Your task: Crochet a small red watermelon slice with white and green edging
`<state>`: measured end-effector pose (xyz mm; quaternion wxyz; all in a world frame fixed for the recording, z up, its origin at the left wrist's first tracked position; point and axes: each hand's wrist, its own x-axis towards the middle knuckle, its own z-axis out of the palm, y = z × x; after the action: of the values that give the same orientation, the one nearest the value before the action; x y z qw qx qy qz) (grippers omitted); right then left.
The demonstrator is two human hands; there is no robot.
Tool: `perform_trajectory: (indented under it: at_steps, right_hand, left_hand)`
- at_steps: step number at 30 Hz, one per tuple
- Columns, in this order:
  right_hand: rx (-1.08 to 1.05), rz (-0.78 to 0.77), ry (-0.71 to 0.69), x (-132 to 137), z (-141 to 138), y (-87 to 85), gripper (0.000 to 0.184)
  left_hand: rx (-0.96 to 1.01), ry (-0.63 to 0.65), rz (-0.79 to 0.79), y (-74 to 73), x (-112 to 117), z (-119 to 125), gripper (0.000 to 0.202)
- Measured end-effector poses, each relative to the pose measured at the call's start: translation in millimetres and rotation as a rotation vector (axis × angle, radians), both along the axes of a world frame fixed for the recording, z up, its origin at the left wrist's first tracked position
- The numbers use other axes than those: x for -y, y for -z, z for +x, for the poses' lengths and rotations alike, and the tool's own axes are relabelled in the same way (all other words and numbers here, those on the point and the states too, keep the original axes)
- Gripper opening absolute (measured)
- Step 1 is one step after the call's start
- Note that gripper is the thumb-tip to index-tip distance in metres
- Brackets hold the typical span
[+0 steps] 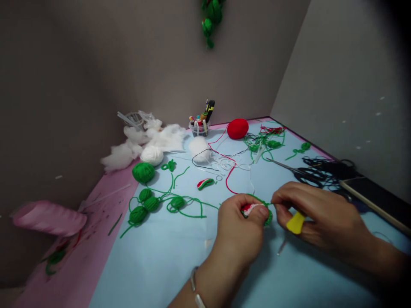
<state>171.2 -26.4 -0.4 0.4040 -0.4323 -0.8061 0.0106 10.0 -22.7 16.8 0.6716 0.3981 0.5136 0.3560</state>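
Observation:
My left hand (239,231) is closed on a small red, white and green crochet piece (253,209), pinched between thumb and fingers. My right hand (316,216) is closed on a crochet hook with a yellow handle (295,223); its fingertips meet the green edge of the piece. A green strand runs from the piece to the left toward several small green yarn balls (147,204). A finished little red-white-green slice (205,183) lies on the blue mat (167,256) just beyond my hands.
A larger green yarn ball (143,172), a white yarn ball (152,155), a red yarn ball (238,128), white stuffing (160,139), a pen cup (199,126), scissors (302,173), tangled green and red threads (265,143) and a phone (375,197) lie about. A pink border (83,252) edges the mat.

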Motion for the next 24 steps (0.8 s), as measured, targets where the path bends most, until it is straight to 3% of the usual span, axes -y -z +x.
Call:
perform_trajectory:
  at_steps: [7,12,16,21,24]
  right_hand:
    - [-0.144,-0.05,-0.021,-1.0,8.7,-1.6,0.009]
    - [-0.087,0.027,-0.047,4.7,6.7,2.4,0.025]
    - [-0.077,0.038,-0.074,3.6,-2.2,-0.8,0.012]
    - [0.056,0.113,0.001,-1.9,3.7,-3.6,0.014]
    - [-0.072,0.08,0.137,-4.4,14.0,-4.2,0.01]
  left_hand:
    - [0.089,-0.019,-0.045,-2.2,-2.7,-2.7,0.021]
    - [0.069,-0.023,0.008,2.2,-2.0,-2.1,0.015]
    - [-0.029,-0.002,0.084,3.8,-0.2,-0.9,0.013]
    - [-0.119,0.031,0.144,1.1,0.6,-1.2,0.017]
    - [-0.018,-0.01,0.041,-1.4,-1.1,-2.0,0.02]
